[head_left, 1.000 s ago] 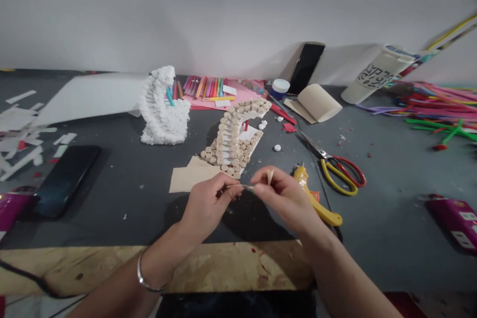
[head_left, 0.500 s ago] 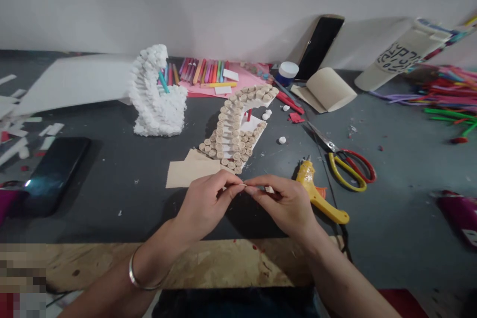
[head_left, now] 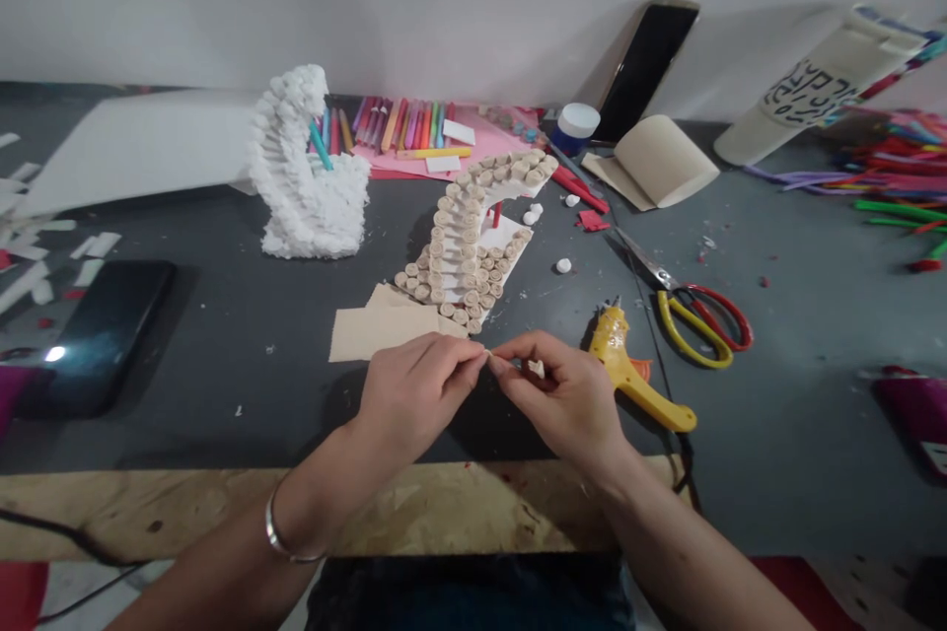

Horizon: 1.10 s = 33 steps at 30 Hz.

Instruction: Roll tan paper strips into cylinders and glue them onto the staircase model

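1. A dark grey tabletop (head_left: 244, 355) fills the view, with a strip of plywood (head_left: 473, 503) along its near edge and a white wall behind.
2. At the centre stands a curved staircase model (head_left: 463, 246) built from small tan paper coils. To its left stands a white spiral model (head_left: 307, 182) with a crusty surface.
3. Further back lie markers (head_left: 392, 133) on pink paper. A phone (head_left: 96, 340) lies face up at left. To the right are a yellow glue gun (head_left: 621, 365) and yellow-and-red scissors (head_left: 699, 325).
4. Two bare forearms reach in from the bottom edge. The left hand (head_left: 418, 394) wears a metal bangle (head_left: 277, 534), and the right hand (head_left: 562, 404) faces it. Both hover above the tabletop, just in front of a tan card (head_left: 381, 333) and close to the staircase's base.
5. The left grip is pinched nearly shut on a thin pale strip (head_left: 485, 353), which reaches toward the right fingertips.
6. The right grip is curled and almost closed around a small pale piece (head_left: 537, 369). Whether the strip joins this piece is too small to tell.
7. Pieces this small would likely handle best with steady, even fingertip pressure and the hands kept close together.
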### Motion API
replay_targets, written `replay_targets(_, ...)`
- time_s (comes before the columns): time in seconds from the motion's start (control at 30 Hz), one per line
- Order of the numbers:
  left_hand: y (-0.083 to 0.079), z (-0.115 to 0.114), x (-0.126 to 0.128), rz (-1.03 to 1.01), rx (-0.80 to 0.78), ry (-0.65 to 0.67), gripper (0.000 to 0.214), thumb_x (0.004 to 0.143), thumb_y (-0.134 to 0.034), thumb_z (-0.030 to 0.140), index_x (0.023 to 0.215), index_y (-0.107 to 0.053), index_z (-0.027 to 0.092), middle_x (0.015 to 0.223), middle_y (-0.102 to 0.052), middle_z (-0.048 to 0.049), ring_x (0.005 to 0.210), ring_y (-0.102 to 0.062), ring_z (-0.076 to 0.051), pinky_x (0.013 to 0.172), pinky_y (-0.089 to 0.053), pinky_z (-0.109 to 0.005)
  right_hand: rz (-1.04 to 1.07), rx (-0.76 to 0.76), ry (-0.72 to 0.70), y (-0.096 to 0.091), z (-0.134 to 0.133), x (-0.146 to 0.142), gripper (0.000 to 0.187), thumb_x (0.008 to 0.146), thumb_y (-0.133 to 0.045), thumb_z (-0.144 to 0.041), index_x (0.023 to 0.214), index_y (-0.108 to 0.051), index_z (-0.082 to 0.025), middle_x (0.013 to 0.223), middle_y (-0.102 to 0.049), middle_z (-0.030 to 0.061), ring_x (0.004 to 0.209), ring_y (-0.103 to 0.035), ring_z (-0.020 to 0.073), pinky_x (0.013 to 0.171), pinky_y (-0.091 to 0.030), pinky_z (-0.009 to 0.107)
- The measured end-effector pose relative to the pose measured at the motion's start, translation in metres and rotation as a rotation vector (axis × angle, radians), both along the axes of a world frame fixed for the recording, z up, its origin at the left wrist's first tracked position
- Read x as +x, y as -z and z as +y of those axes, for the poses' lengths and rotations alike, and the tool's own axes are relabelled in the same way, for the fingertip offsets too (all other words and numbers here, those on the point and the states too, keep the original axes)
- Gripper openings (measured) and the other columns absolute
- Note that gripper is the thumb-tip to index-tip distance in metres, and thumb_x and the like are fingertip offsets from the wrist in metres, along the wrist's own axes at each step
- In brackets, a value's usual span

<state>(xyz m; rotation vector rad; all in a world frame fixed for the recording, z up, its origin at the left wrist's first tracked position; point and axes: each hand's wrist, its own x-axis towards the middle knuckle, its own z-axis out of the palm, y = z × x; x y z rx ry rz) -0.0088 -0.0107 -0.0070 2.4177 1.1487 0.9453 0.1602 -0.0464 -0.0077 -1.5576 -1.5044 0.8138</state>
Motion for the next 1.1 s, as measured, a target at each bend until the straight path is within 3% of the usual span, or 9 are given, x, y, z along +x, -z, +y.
replay_targets(0.1, 0.005, -0.002, 0.003, -0.009, 0.104, 0.023, 0.018, 0.094, -0.051, 0.021, 0.086, -0.067, 0.018, 0.068, -0.072, -0.001, 0.062, -0.067, -0.012, 0.056, -0.049, -0.021, 0.031, -0.025, 0.028, 0.002, 0.001, 0.0, 0.009, 0.08, -0.062, -0.023, 0.076, -0.069, -0.018, 0.058, -0.06, -0.0035, 0.048, -0.044, 0.0061, 0.043, -0.031, 0.018)
replay_targets(0.17, 0.006, -0.004, 0.004, -0.042, 0.078, 0.051, 0.017, 0.094, -0.051, 0.02, 0.091, -0.067, 0.018, 0.071, -0.073, -0.0017, 0.063, -0.067, -0.012, 0.057, -0.05, -0.021, 0.047, -0.044, 0.051, 0.003, 0.001, 0.002, 0.009, 0.08, -0.062, -0.024, 0.077, -0.069, -0.019, 0.06, -0.061, -0.003, 0.049, -0.045, 0.0066, 0.044, -0.033, 0.018)
replay_targets(0.4, -0.001, 0.0, -0.001, -0.191, -0.392, 0.052, 0.017, 0.093, -0.057, 0.029, 0.084, -0.068, 0.021, 0.072, -0.07, 0.0014, 0.061, -0.062, -0.01, 0.055, -0.048, -0.019, -0.02, -0.012, 0.004, 0.002, 0.001, 0.005, 0.011, 0.081, -0.062, -0.025, 0.078, -0.07, -0.02, 0.058, -0.058, -0.0034, 0.047, -0.041, 0.0067, 0.043, -0.03, 0.019)
replay_targets(0.53, 0.001, 0.004, -0.002, -0.324, -0.503, 0.055, 0.013, 0.089, -0.065, 0.03, 0.097, -0.071, 0.023, 0.088, -0.074, -0.0012, 0.075, -0.068, -0.012, 0.062, -0.053, -0.021, -0.008, 0.005, -0.013, 0.001, 0.0, 0.006, 0.011, 0.082, -0.062, -0.027, 0.078, -0.069, -0.019, 0.056, -0.056, -0.0044, 0.045, -0.039, 0.0062, 0.042, -0.028, 0.019)
replay_targets(0.67, 0.003, 0.004, 0.0, -0.341, -0.474, 0.113, 0.014, 0.092, -0.06, 0.027, 0.095, -0.074, 0.023, 0.092, -0.075, -0.0031, 0.074, -0.068, -0.013, 0.066, -0.055, -0.024, 0.0, 0.017, -0.021, 0.003, 0.0, 0.006, 0.01, 0.082, -0.063, -0.027, 0.076, -0.065, -0.019, 0.056, -0.056, -0.0048, 0.044, -0.039, 0.006, 0.043, -0.027, 0.019)
replay_targets(0.83, 0.0, 0.001, 0.001, -0.31, -0.415, 0.08, 0.014, 0.091, -0.061, 0.028, 0.086, -0.071, 0.021, 0.084, -0.073, -0.0026, 0.071, -0.068, -0.013, 0.065, -0.055, -0.024, -0.061, -0.007, 0.042, 0.005, 0.003, 0.009, 0.018, 0.082, -0.067, -0.035, 0.074, -0.063, -0.019, 0.052, -0.052, -0.0059, 0.045, -0.039, 0.0068, 0.044, -0.029, 0.02)
replay_targets(1.0, -0.002, 0.003, 0.0, -0.256, -0.309, 0.065, 0.011, 0.091, -0.06, 0.023, 0.089, -0.07, 0.02, 0.085, -0.073, -0.0022, 0.076, -0.068, -0.013, 0.069, -0.055, -0.023, -0.128, 0.022, -0.053, 0.004, 0.005, 0.01, 0.012, 0.085, -0.063, -0.031, 0.089, -0.07, -0.021, 0.053, -0.052, -0.0061, 0.045, -0.04, 0.0076, 0.046, -0.031, 0.021)
replay_targets(1.1, -0.002, 0.005, 0.0, -0.223, -0.254, 0.031, 0.011, 0.091, -0.06, 0.024, 0.088, -0.07, 0.02, 0.083, -0.074, -0.0018, 0.077, -0.068, -0.014, 0.071, -0.055, -0.024, -0.157, 0.06, -0.065, 0.002, 0.003, 0.008, 0.009, 0.083, -0.062, -0.025, 0.084, -0.07, -0.02, 0.052, -0.052, -0.0059, 0.044, -0.038, 0.0074, 0.046, -0.031, 0.021)
